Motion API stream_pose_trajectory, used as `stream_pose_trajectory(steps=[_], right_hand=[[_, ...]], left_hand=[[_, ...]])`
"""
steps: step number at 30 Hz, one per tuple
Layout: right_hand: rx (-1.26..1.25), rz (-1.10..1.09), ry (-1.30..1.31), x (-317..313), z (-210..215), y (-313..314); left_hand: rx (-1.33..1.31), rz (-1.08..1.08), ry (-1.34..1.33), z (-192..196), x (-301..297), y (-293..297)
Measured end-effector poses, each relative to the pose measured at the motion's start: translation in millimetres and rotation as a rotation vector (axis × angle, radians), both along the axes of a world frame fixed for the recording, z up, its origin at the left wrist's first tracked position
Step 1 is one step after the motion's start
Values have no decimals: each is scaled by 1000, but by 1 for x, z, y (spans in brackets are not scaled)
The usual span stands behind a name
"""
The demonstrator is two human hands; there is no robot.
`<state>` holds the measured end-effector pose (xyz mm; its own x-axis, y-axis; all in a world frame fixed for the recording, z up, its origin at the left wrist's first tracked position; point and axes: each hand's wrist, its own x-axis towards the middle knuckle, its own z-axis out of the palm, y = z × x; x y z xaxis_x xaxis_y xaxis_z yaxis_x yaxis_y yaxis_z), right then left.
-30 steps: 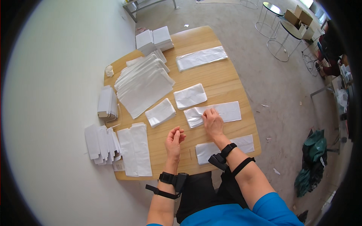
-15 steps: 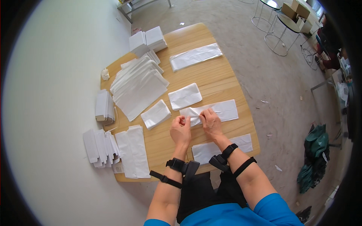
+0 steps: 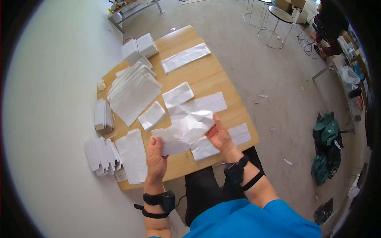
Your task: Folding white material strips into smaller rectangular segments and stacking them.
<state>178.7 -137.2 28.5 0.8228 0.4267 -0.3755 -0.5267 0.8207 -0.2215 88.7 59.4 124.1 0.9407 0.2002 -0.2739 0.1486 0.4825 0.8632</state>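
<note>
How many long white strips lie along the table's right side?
3: far strip, middle strip partly behind the held sheet, near strip partly behind the right hand. Others may be hidden beneath.

Workroom, loaded wooden table [image 3: 204, 75], scrap-littered floor [image 3: 278, 144]

Pale wall [image 3: 51, 119], littered grey floor [image 3: 246, 59], round wire-legged table [image 3: 280, 14]

the wooden table [image 3: 214, 77] bears fanned and folded white sheets [image 3: 137, 93].
</note>
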Motion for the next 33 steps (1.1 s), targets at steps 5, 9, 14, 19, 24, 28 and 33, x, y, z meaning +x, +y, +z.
stream_pose_trajectory(steps=[5,9,14,19,24,28,33], right_hand=[[-455,221,-178,-36,4,-53],[-945,396,-330,-99,4,-78],[-1143,396,-414,-119,3,-80],[-1363,261,-521,-91,-13,-73],[-1584,190,-592,-66,-21,-59],[-1675,141,-601,-59,-20,-53],[-1698,162,-578,-56,-29,-56]], left_hand=[[121,132,91,-3,-61,23],[125,134,154,-48,-117,33],[186,148,208,-69,-137,23],[247,183,213,-86,-110,25],[531,261,193,-115,-80,30],[623,267,218,-131,-73,35],[823,207,271,-140,-73,34]])
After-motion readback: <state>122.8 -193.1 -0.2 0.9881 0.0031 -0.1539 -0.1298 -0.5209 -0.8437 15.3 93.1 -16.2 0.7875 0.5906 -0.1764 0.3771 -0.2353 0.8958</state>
